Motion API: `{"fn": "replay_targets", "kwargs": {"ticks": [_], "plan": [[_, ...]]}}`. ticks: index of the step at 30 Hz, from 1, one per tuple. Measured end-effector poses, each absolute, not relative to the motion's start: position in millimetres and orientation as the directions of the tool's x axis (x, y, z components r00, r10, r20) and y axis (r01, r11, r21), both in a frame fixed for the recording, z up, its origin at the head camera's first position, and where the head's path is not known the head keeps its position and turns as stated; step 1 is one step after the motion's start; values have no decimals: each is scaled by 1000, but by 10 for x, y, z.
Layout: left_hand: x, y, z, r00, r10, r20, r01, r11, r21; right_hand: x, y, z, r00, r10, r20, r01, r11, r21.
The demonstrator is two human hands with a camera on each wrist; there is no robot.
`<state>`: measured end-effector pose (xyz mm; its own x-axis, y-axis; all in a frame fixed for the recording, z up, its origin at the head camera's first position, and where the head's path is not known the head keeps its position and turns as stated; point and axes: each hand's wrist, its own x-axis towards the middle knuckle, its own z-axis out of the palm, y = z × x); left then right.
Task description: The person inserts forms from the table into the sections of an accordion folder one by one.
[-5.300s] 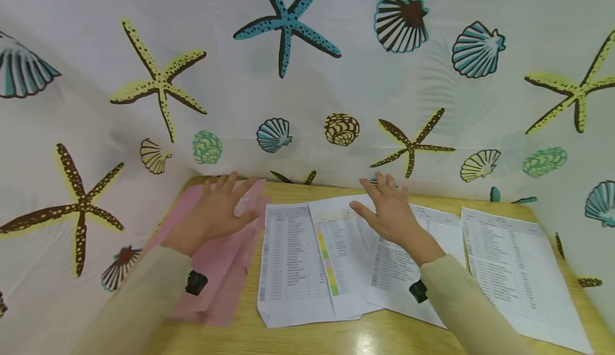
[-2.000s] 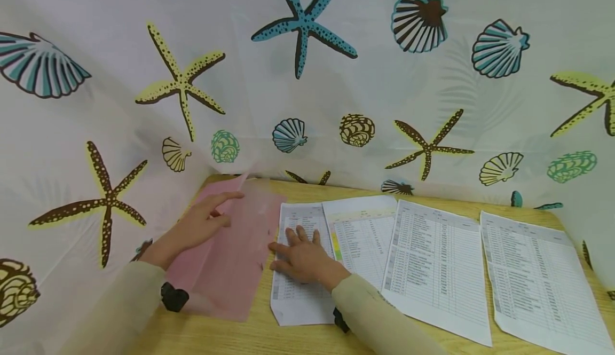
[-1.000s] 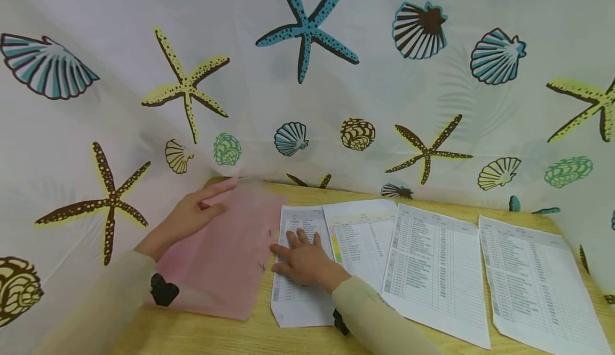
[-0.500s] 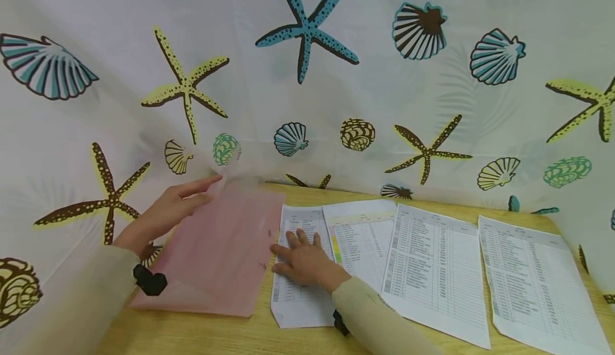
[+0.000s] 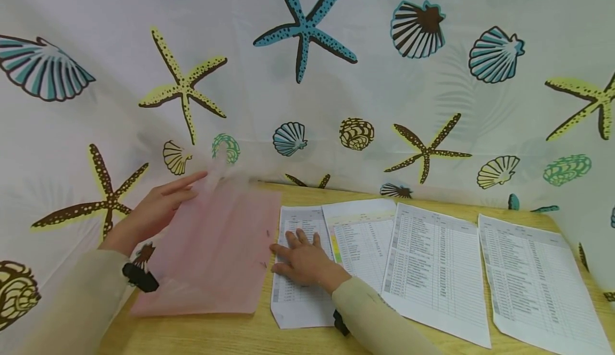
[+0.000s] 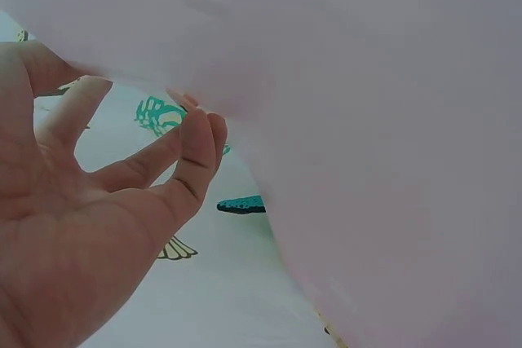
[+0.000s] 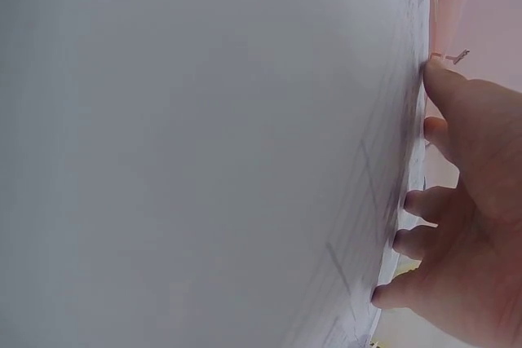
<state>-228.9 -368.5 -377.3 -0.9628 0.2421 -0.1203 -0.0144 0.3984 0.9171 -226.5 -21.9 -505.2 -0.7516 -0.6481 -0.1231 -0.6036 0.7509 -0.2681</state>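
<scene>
A pink, see-through plastic folder (image 5: 221, 253) lies at the left of the table, its upper leaf raised at the far left corner. My left hand (image 5: 160, 205) pinches that leaf's edge between thumb and fingertip; the left wrist view shows the pinch of the left hand (image 6: 98, 209) close up, with the leaf (image 6: 383, 120) filling the right side. My right hand (image 5: 307, 259) rests with fingers spread on the leftmost printed sheet (image 5: 300, 312), beside the folder. In the right wrist view, the right hand's (image 7: 481, 201) fingertips touch the paper (image 7: 204, 152).
A second printed sheet (image 5: 367, 237) with coloured cells partly underlies the first one's neighbour. Two more printed lists, one nearer (image 5: 437, 275) and one far right (image 5: 538, 280), lie on the wooden table (image 5: 230, 336). A shell-and-starfish cloth (image 5: 331, 93) hangs behind and at both sides.
My right hand has come from the right-hand sheets onto the leftmost sheet and stayed there. My left hand has taken the folder's leaf and drawn its corner up and leftward.
</scene>
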Motion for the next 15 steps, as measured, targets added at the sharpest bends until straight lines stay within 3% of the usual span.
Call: {"fn": "replay_targets", "kwargs": {"ticks": [15], "plan": [[-2287, -3604, -3720, -952, 287, -103, 20, 396, 918, -2237, -218, -4996, -754, -646, -120, -595, 749, -291]]}}
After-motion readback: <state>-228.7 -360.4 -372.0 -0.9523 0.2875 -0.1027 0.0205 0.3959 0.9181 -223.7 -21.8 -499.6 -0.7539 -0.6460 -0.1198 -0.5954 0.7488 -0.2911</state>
